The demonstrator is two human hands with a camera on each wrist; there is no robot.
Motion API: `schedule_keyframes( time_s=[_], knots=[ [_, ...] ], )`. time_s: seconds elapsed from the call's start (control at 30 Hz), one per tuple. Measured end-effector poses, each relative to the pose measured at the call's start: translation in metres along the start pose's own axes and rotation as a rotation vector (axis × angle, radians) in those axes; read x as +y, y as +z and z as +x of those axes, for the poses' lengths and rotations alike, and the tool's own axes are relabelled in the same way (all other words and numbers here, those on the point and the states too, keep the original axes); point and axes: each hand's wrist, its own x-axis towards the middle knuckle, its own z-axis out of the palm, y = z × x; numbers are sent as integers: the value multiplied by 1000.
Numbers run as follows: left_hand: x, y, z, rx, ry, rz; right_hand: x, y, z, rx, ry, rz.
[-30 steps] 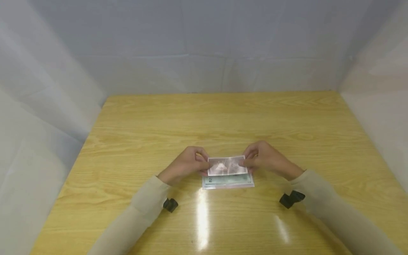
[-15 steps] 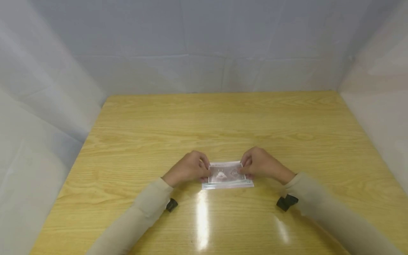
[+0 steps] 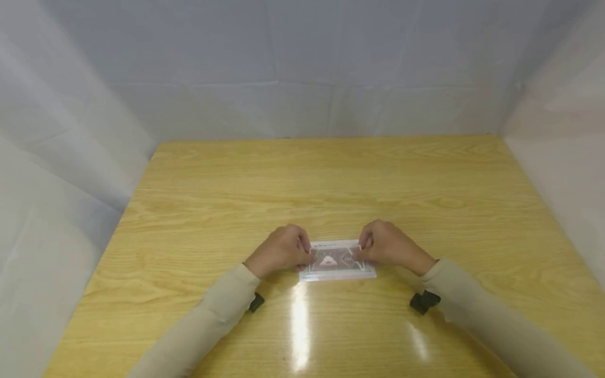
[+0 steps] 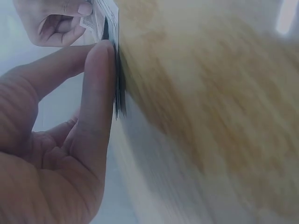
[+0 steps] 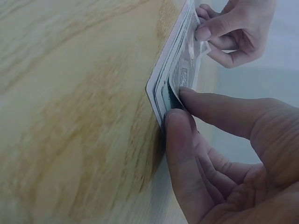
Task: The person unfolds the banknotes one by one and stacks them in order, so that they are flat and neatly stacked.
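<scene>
A purplish banknote (image 3: 336,258) with a pale picture lies over a stack of similar notes (image 3: 340,275) on the table. My left hand (image 3: 283,249) pinches its left end between thumb and fingers. At the right end my right hand (image 3: 392,245) pinches it the same way. In the right wrist view, the top banknote (image 5: 186,67) bows up slightly from the stack (image 5: 156,84) near the thumb, leaving a narrow dark gap. The left wrist view shows the stack (image 4: 117,79) edge-on, with the left fingertips right at its side.
The wooden table (image 3: 302,178) spreads around the stack, with a bright glare streak in front of it. White sheeting (image 3: 302,68) closes off the back and both sides. A small black device (image 3: 425,301) sits at the right wrist, another (image 3: 256,302) at the left.
Both hands have lowered the held banknote toward me, onto the stack. The green note with a "2" beneath is now mostly covered, and the stack's far edge shows.
</scene>
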Motion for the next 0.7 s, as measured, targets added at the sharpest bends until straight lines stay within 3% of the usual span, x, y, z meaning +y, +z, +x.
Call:
schedule_keyframes(
  time_s=[0.3,0.7],
  knots=[
    [-3,0,1,19,0,26,-1,1,-3,45,-4,-47],
    [-8,1,-2,5,13,25,0,5,-6,40,-23,-86]
  ],
)
